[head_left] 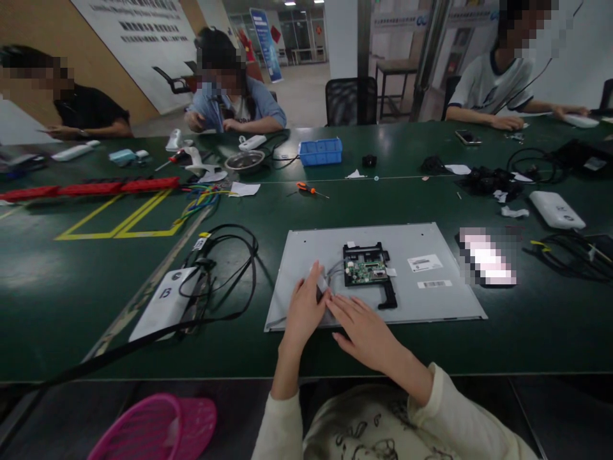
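Note:
A flat grey metal panel (311, 246) lies on the table in front of me. A green circuit board (364, 272) in a black plastic bracket (389, 297) sits on it, with thin grey wires (335, 268) running toward my hands. My left hand (305, 310) is over the panel's left part, its fingers closed around a small pale and dark piece (322, 284) that is mostly hidden. Just right of it, my right hand (361, 329) reaches in palm down with fingers stretched out, the fingertips meeting the left hand beside that piece.
A phone (486, 257) lies right of the panel; a white box with black cables (165, 303) is to the left. Farther back are an orange screwdriver (311, 189), a blue basket (320, 152) and a metal bowl (245, 161). Several people sit across the table. A pink basket (158, 428) stands below the edge.

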### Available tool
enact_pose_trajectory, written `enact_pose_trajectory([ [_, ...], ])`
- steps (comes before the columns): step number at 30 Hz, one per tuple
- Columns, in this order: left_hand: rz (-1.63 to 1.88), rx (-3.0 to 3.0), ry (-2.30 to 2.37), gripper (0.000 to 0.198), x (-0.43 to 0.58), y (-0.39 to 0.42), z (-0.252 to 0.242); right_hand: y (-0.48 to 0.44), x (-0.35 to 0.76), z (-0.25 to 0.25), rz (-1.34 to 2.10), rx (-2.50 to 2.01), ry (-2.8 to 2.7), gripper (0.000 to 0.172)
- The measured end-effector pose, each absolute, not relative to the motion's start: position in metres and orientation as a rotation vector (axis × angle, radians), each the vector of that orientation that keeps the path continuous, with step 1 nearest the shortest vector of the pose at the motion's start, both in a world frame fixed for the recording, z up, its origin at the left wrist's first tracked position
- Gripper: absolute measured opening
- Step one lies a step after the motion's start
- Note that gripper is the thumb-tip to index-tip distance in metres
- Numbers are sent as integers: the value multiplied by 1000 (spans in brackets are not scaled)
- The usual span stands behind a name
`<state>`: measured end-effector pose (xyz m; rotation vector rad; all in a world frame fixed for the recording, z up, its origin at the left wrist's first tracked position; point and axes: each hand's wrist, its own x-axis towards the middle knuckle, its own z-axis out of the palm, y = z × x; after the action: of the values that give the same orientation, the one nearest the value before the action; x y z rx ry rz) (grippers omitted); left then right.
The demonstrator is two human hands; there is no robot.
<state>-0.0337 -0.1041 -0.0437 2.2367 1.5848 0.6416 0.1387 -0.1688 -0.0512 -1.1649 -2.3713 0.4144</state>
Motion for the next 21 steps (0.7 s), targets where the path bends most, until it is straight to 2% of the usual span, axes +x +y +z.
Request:
enact_pose_trajectory([
  [4, 709, 2200, 1556, 66, -35, -107, -42, -169, 139, -48, 418, -1156, -2374, 63],
  [10, 827, 2140, 1534, 51, -39, -112, -40, -170, 140, -44, 440, -1151, -2318, 64],
  [21, 916, 2175, 1535, 46, -38, -115, -41, -172, 141, -46, 396, -1169, -2296, 62],
])
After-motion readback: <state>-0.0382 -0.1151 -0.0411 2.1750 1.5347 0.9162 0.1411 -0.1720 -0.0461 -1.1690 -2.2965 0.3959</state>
